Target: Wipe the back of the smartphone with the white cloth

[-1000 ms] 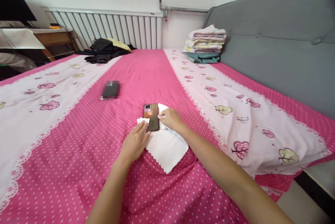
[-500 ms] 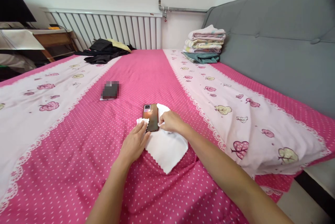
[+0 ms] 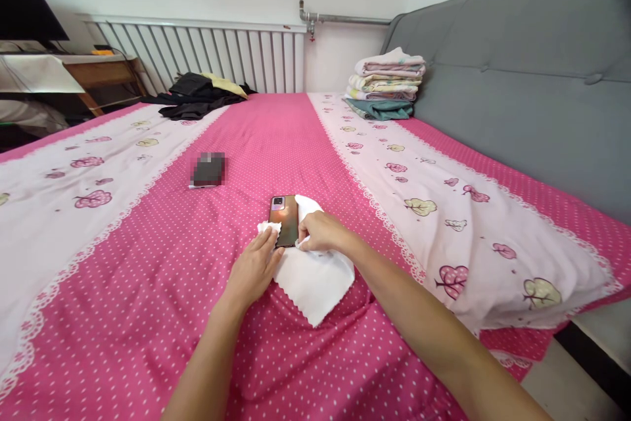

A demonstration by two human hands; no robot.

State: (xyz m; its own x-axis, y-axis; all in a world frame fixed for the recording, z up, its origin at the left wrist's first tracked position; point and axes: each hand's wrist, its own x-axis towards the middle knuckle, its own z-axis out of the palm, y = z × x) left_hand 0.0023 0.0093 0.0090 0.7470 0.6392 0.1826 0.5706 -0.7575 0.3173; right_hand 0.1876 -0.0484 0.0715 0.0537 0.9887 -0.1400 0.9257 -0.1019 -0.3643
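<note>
Where radiator (image 3: 207,53) stands, pink bedspread (image 3: 148,289).

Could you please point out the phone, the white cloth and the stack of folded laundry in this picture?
phone (image 3: 284,216), head view, middle of its back.
white cloth (image 3: 313,283), head view, flat near part.
stack of folded laundry (image 3: 387,83), head view, front folds.

A smartphone (image 3: 284,219) lies face down on a pink bedspread dotted with white, its glossy bronze-brown back up and its camera block at the far end, toward 12 o'clock. Under it spreads a white cloth (image 3: 313,280) with zigzag-cut edges, flat, reaching toward 5 o'clock of the phone; a small corner shows at the phone's 9 o'clock, another part at 2 o'clock.
</note>
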